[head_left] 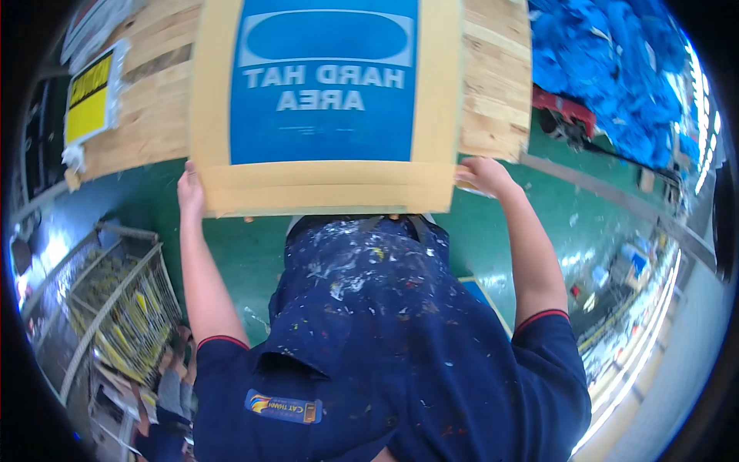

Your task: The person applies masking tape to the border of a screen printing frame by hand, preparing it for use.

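Note:
A screen printing frame lies before me, partly over the wooden table, its near edge reaching past the table's edge toward my body. Its blue middle carries the mirrored words "HARD HAT AREA". Tan tape covers its border, with overlapping strips along the near side. My left hand grips the near left corner, thumb along the side and the other fingers mostly hidden. At the near right corner, my right hand is closed around what looks like a roll of tape, right against the frame's edge.
The wooden table extends on both sides of the frame. A yellow and black caution sign lies at its left. Blue plastic sheeting is heaped at the right. A wire cart stands low on the left, on the green floor.

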Demonstrator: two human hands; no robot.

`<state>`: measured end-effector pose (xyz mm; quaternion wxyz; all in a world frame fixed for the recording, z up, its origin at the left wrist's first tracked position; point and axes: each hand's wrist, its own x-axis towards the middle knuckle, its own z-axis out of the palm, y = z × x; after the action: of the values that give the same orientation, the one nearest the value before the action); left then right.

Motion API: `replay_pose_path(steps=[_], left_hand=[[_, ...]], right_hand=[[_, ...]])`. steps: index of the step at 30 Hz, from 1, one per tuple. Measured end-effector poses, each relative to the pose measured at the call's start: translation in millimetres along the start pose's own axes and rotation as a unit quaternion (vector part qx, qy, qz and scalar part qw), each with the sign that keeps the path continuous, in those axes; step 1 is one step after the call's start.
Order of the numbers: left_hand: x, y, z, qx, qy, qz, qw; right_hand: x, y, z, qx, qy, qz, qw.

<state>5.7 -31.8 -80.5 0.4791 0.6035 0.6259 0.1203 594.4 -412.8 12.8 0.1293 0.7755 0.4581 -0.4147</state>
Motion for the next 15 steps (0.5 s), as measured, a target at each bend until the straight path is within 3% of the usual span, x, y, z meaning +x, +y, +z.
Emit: replay_pose_path(steps=[4, 5, 8, 10, 12, 13, 14, 15], left_hand=[[-8, 32, 12, 0.132, 0.078, 0.058, 0.987], [-12, 39, 15, 0.18, 0.077, -0.02, 0.98], [-36, 61, 86, 0.392, 0.3, -0.006, 0.87], [-60, 76, 153, 0.352, 0.228, 0.187, 0.888], [-127, 150, 235, 0.427, 0.085, 0.218, 0.874], [-156, 163, 280, 0.394, 0.101, 0.302, 0.862], [-180, 171, 319, 0.316, 0.072, 0.334, 0.885], [-202, 188, 348, 0.316, -0.027, 0.372, 0.872]], right_hand=[[-3, -9, -14, -0.003, -0.025, 0.015, 1.0], [0, -3, -11, -0.007, -0.029, 0.005, 1.0], [6, 10, 3, -0.035, 0.011, -0.027, 0.999], [5, 9, -3, -0.041, 0.002, -0.039, 0.998], [4, 9, -6, -0.041, -0.014, -0.05, 0.998], [3, 8, -8, -0.037, -0.02, -0.049, 0.998], [2, 9, -9, -0.031, -0.014, -0.06, 0.998], [-1, 10, -9, -0.024, -0.008, -0.071, 0.997]])
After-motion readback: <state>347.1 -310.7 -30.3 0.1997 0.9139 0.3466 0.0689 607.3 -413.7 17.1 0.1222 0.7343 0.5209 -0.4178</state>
